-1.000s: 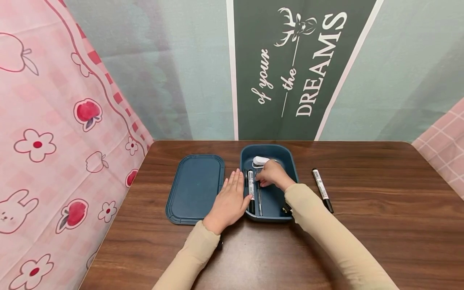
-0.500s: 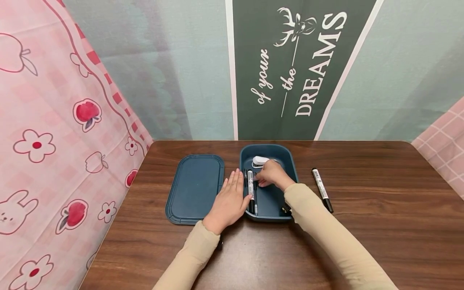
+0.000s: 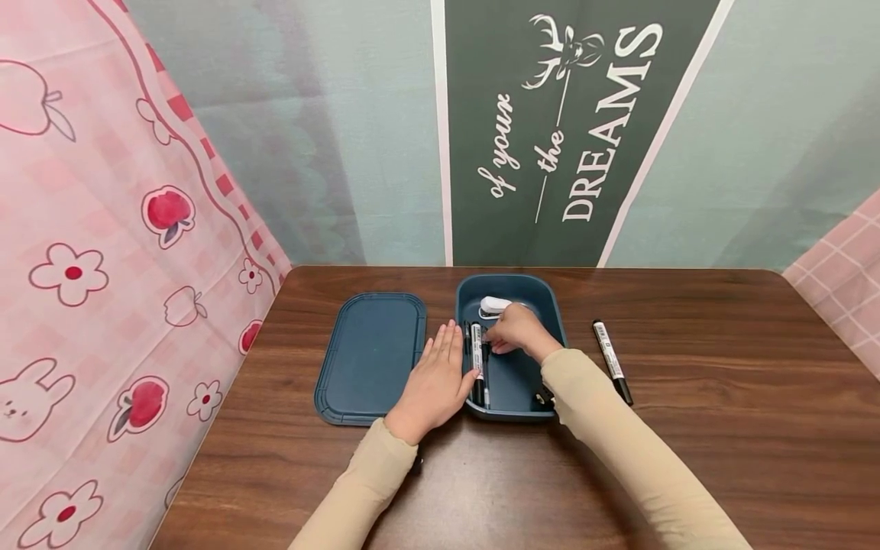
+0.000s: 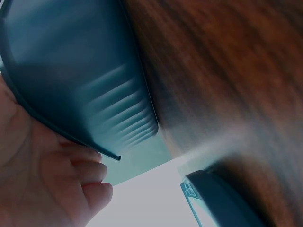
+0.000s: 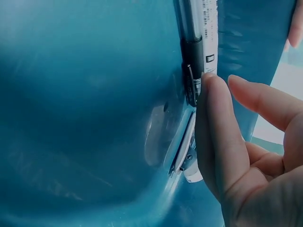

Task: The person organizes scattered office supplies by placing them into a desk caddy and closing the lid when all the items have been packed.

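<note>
A dark blue box (image 3: 512, 386) stands uncovered on the table. Along its left rim my left hand (image 3: 436, 378) lies with fingers stretched out; the left wrist view has its palm (image 4: 47, 175) against the outer wall. Inside, a black-and-white marker (image 3: 477, 347) lies by the left wall, with a slim dark pen (image 3: 467, 340) beyond it. My right hand (image 3: 517, 330) reaches into the box. Its straight fingertips touch a clear-barrelled black pen (image 5: 191, 56) beside the marker, the thumb standing apart. A white stapler (image 3: 493, 306) lies at the far end.
The blue lid (image 3: 374, 355) lies flat to the left of the box. Another marker (image 3: 610, 359) rests on the table to the right. In the box's near right corner is a small black object (image 3: 545, 396), partly hidden by the sleeve. A curtain hangs behind the table (image 3: 729, 397).
The clear-barrelled pen has shifted left against the marker, with my right fingers at it. My left hand has stayed in place.
</note>
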A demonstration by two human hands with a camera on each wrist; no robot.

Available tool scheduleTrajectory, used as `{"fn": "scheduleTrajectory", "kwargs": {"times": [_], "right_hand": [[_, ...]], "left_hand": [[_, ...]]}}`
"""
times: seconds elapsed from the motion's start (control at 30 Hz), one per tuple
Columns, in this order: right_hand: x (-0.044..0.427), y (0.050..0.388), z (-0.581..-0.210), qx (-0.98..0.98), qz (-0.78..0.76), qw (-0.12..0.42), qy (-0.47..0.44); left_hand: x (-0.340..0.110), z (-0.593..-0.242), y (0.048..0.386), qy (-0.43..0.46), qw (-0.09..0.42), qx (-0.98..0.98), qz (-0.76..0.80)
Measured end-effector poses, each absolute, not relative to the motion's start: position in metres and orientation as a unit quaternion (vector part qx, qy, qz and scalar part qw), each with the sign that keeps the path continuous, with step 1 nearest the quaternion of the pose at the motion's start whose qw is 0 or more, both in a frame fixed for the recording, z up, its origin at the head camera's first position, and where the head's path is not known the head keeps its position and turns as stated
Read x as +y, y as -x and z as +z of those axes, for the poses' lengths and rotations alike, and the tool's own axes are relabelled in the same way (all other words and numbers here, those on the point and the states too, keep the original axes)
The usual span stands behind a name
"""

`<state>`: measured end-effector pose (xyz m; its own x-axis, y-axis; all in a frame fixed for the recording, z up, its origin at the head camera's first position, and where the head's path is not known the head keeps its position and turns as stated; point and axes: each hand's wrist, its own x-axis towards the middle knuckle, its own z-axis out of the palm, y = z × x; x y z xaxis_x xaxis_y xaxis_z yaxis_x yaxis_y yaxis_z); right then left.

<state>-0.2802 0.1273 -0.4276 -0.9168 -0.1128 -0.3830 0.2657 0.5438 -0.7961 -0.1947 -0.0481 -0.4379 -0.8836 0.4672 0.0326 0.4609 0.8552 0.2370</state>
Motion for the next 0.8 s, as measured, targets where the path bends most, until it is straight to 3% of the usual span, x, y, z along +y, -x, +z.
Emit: {"fn": "scheduleTrajectory", "kwargs": {"times": [0.8], "right_hand": [[0.142,0.283,-0.42,0.775,-0.587,0.23,-0.046]], "left_hand": [[-0.047,-0.437,0.194,-0.242,0.008,0.963,0.117]]}}
